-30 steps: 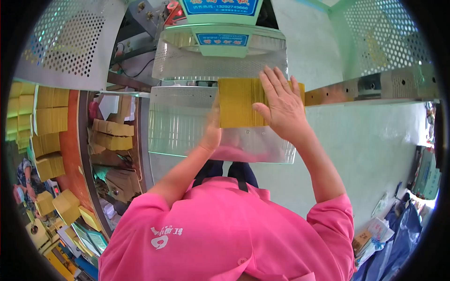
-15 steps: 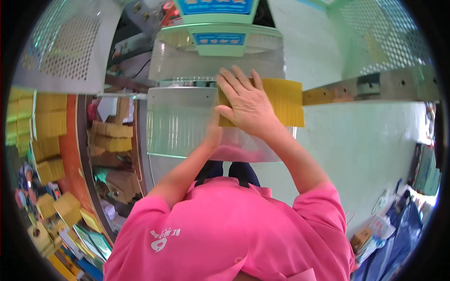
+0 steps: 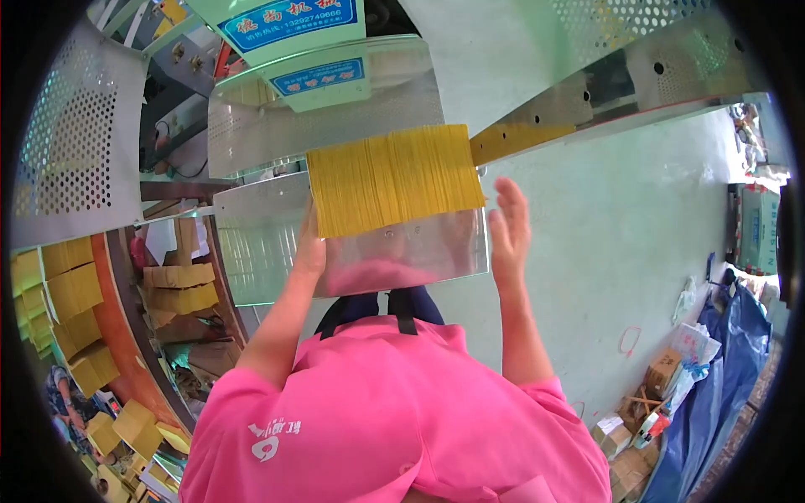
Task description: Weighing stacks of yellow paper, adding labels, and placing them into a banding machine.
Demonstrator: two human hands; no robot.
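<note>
A thick stack of yellow paper sheets (image 3: 394, 180), edges facing up, rests on the shiny metal tray (image 3: 260, 251) of a machine. At the stack's left end is my left hand (image 3: 312, 245), laid flat along it with the fingers partly hidden behind its edge. My right hand (image 3: 511, 230) is just off the stack's right end, raised with fingers stretched and nothing in it.
Behind the tray stands a clear-fronted metal cover (image 3: 327, 126) with a pale green housing. A slotted metal rail (image 3: 604, 96) runs off to the right. Yellow stacks (image 3: 74, 289) fill shelving at left; a blue tarp (image 3: 713, 377) and boxes lie at lower right.
My right hand has come off the top of the yellow stack and moved right. My left hand now lies at the stack's left end. The whole view has turned and shifted.
</note>
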